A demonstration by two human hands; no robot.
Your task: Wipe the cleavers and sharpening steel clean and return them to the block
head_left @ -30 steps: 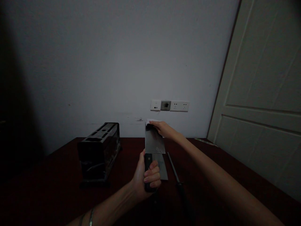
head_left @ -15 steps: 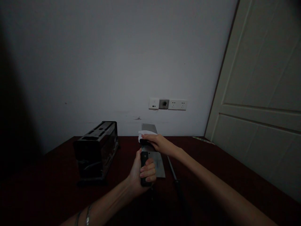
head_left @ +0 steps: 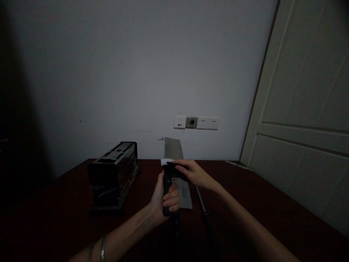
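Observation:
My left hand (head_left: 167, 200) is wrapped round the black handle of a cleaver (head_left: 173, 148), whose broad blade points away from me, raised above the table. Against the lower part of that blade, my right hand (head_left: 192, 173) presses a black and white cloth (head_left: 166, 162), fingers closed over it. Beneath the hands a second cleaver (head_left: 184, 194) lies on the table, partly hidden. To its right is a sharpening steel (head_left: 201, 200) with a thin metal rod and a dark handle that fades into shadow.
A black knife block (head_left: 113, 174) with slots on top stands on the left of the dark red table (head_left: 245, 196). Wall sockets (head_left: 196, 122) sit on the wall behind. A pale panelled door (head_left: 302, 109) rises on the right, and a flat strip (head_left: 238, 165) lies at the back edge.
My right hand has drawn the cloth down the blade toward the handle, baring more of the blade's far end. My left hand keeps its grip. The view has shifted slightly.

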